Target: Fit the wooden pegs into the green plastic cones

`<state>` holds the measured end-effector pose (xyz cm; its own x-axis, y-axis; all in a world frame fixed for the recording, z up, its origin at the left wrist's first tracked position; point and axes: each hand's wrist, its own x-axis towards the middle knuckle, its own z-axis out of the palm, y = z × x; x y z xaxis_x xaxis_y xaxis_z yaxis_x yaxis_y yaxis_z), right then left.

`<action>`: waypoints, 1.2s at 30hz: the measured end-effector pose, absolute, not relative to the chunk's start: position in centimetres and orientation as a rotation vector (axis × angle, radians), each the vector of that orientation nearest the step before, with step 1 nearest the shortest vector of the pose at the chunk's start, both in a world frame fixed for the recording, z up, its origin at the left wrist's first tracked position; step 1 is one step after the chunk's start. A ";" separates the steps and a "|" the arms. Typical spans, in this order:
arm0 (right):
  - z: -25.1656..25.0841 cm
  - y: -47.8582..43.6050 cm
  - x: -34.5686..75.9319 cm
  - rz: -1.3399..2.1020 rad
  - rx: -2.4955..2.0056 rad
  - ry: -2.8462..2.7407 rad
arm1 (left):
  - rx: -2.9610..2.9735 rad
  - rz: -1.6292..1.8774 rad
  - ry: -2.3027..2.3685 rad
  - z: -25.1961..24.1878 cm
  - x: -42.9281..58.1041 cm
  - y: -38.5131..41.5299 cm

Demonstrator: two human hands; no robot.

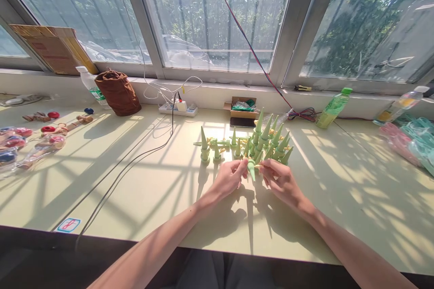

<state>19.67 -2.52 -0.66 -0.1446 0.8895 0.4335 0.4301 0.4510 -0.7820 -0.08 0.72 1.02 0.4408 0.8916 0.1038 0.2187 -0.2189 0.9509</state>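
Observation:
Near the middle of the table, my left hand (232, 176) pinches a green spiked piece (251, 170), like a kendama handle, its tapered point facing down toward me. My right hand (278, 180) is closed just to the right of it, fingertips pinched at a thin pale part by the piece; exactly what they grip is too small to make out. Behind both hands stands a cluster of similar green spiked pieces (260, 140), mostly upright, with small yellow bits among them. Several more stand or lie to the left, including a tall upright green spike (204, 144).
At the back are a small open box (243, 107), a dark phone-like slab (242, 122), a power strip (187, 110) and a green bottle (334, 108). A brown bag (118, 92) and wrapped kendamas (44, 142) sit left. A black cable (135, 156) crosses the table.

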 end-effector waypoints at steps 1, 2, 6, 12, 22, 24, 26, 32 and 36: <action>-0.7 -2.5 19.7 0.588 -1.124 -1.781 | 1.671 0.798 0.958 1.0 -0.1 0.8; -0.7 -2.4 19.8 0.572 -1.117 -1.796 | 1.641 0.750 0.947 0.9 -0.1 0.8; -0.6 -2.5 19.8 0.583 -1.119 -1.797 | 1.614 0.707 0.914 0.3 -0.1 0.8; 0.2 -3.0 19.4 0.807 -1.177 -1.677 | 1.735 0.814 0.919 0.1 -0.2 0.8; 0.7 -2.8 19.1 1.332 -1.064 -1.391 | 1.987 1.096 0.799 -0.1 -0.2 0.6; 0.7 -2.8 19.1 1.333 -1.046 -1.374 | 2.000 1.116 0.804 0.0 -0.2 0.6; 0.7 -2.9 19.0 1.288 -1.032 -1.384 | 1.982 1.118 0.828 0.2 -0.1 0.6; 0.8 -3.0 19.2 1.089 -1.040 -1.419 | 1.743 0.989 0.878 0.9 0.0 0.5; 0.5 -3.1 19.5 0.947 -1.082 -1.587 | 1.501 0.810 0.838 1.0 0.0 0.5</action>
